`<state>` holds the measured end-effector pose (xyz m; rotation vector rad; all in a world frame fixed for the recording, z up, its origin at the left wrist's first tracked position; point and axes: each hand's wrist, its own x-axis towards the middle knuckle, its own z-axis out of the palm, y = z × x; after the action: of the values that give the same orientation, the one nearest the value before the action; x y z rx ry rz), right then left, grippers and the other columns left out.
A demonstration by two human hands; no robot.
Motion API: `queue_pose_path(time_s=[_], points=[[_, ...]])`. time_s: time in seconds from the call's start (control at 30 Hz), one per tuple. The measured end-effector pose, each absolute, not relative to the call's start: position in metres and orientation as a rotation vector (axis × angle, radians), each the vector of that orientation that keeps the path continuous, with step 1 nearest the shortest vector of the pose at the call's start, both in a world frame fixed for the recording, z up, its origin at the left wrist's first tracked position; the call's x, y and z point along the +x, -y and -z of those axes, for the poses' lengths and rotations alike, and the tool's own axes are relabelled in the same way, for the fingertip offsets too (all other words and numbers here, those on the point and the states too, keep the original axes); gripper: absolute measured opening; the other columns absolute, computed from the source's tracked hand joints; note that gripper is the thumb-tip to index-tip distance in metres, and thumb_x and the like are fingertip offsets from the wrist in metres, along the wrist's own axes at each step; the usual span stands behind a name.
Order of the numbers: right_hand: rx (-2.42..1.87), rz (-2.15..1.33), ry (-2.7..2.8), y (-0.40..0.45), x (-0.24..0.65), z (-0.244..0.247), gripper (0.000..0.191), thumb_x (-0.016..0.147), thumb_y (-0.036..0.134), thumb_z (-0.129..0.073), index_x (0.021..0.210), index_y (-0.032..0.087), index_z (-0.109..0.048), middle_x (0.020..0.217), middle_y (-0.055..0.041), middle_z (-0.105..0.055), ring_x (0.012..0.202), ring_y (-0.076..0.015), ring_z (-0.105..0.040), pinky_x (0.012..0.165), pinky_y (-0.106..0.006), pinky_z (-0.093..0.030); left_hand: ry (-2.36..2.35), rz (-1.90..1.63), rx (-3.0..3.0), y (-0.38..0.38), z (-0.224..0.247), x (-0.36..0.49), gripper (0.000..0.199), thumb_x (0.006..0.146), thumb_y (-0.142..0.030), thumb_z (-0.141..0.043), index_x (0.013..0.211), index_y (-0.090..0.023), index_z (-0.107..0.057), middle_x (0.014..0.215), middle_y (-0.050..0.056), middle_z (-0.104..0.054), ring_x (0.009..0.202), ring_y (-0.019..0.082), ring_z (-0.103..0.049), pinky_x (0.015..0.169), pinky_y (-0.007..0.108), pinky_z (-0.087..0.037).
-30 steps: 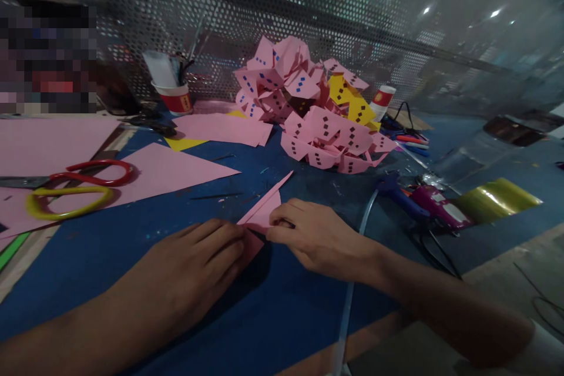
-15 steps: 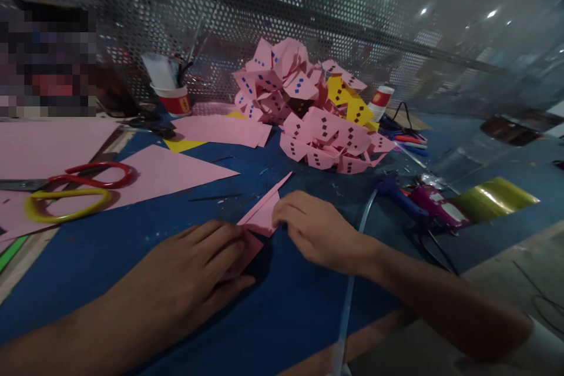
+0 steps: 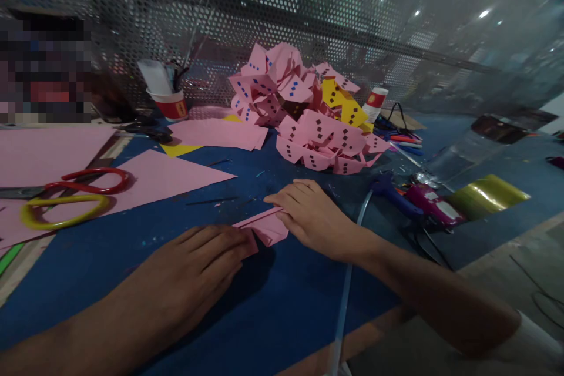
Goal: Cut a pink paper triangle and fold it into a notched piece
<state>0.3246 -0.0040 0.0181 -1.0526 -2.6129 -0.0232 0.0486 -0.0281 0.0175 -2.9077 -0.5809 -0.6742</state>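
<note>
A small piece of folded pink paper lies at a slant on the blue tabletop, a narrow fold along its far edge. My left hand is closed on its left end, the fingers together over the paper. At the right end, my right hand grips the paper between thumb and fingers, hiding that tip. Just behind stands a pink folded-paper piece with dark diamond marks. To the left, scissors with one red and one yellow handle rest on pink sheets.
A larger pink paper construction stands at the back beside a yellow marked strip. Paper cups flank it. At right are a blue glue gun, a purple object and a clear bottle. A perforated metal screen rises behind.
My right hand has moved slightly up and its fingers now cover the paper's far tip. The folded paper lies flatter. My left hand stays on its left end.
</note>
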Motion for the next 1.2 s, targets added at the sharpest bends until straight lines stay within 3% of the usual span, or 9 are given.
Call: queue_pose_path(time_s=[0.13, 0.27, 0.43, 0.6, 0.8, 1.03, 1.2], points=[[-1.090, 0.001, 2.617, 0.005, 0.326, -0.021, 0.024, 0.107, 0.020, -0.049, 0.125, 0.016, -0.066, 0.120, -0.0105, -0.071, 0.114, -0.0245, -0.059, 0.102, -0.042, -0.038, 0.571, 0.625, -2.885, 0.025, -0.017, 0.046, 0.038, 0.106, -0.009, -0.038, 0.123, -0.014, -0.072, 0.118, 0.011, -0.075, 0.107, 0.025, -0.067, 0.091, 0.038, -0.053], [-1.121, -0.023, 2.614, 0.007, 0.326, -0.025, 0.026, 0.111, 0.025, -0.045, 0.120, 0.018, -0.068, 0.114, -0.0080, -0.074, 0.106, -0.0220, -0.060, 0.096, -0.040, -0.033, 0.549, 0.633, -2.841, 0.023, -0.016, 0.045, 0.037, 0.106, -0.009, -0.038, 0.123, -0.013, -0.071, 0.114, 0.012, -0.076, 0.104, 0.026, -0.066, 0.091, 0.040, -0.051], [-1.142, -0.083, 2.628, 0.011, 0.323, -0.030, 0.027, 0.111, 0.026, -0.045, 0.120, 0.019, -0.070, 0.110, -0.0072, -0.076, 0.102, -0.0203, -0.062, 0.095, -0.040, -0.030, 0.543, 0.565, -2.807, 0.023, -0.017, 0.041, 0.039, 0.108, -0.009, -0.033, 0.123, -0.013, -0.069, 0.114, 0.012, -0.076, 0.098, 0.026, -0.065, 0.085, 0.039, -0.050], [-1.130, -0.175, 2.622, 0.013, 0.322, -0.033, 0.028, 0.111, 0.024, -0.044, 0.118, 0.019, -0.070, 0.109, -0.0051, -0.077, 0.100, -0.0185, -0.064, 0.094, -0.038, -0.030, 0.528, 0.555, -2.804, 0.021, -0.016, 0.037, 0.041, 0.107, -0.008, -0.033, 0.134, -0.012, -0.064, 0.124, 0.012, -0.075, 0.109, 0.026, -0.065, 0.092, 0.039, -0.051], [-1.065, -0.221, 2.593, 0.014, 0.322, -0.030, 0.027, 0.112, 0.025, -0.044, 0.121, 0.019, -0.069, 0.114, -0.0053, -0.077, 0.100, -0.0171, -0.065, 0.090, -0.036, -0.032, 0.520, 0.645, -2.816, 0.017, -0.014, 0.038, 0.037, 0.107, -0.010, -0.037, 0.133, -0.012, -0.064, 0.118, 0.010, -0.077, 0.102, 0.024, -0.067, 0.087, 0.035, -0.053], [-1.064, -0.229, 2.526, 0.014, 0.321, -0.030, 0.025, 0.111, 0.025, -0.046, 0.117, 0.019, -0.070, 0.110, -0.0049, -0.076, 0.100, -0.0162, -0.065, 0.090, -0.035, -0.034, 0.590, 0.721, -2.828, 0.015, -0.014, 0.037, 0.032, 0.106, -0.010, -0.041, 0.123, -0.020, -0.067, 0.112, 0.005, -0.076, 0.091, 0.019, -0.069, 0.079, 0.030, -0.053], [-1.036, -0.227, 2.449, 0.015, 0.322, -0.029, 0.020, 0.109, 0.021, -0.049, 0.117, 0.019, -0.068, 0.112, -0.0050, -0.076, 0.102, -0.0165, -0.066, 0.093, -0.035, -0.035, 0.607, 0.814, -2.839, 0.022, -0.012, 0.032, 0.028, 0.107, -0.012, -0.045, 0.123, -0.021, -0.067, 0.111, 0.006, -0.075, 0.095, 0.017, -0.071, 0.084, 0.025, -0.056]])
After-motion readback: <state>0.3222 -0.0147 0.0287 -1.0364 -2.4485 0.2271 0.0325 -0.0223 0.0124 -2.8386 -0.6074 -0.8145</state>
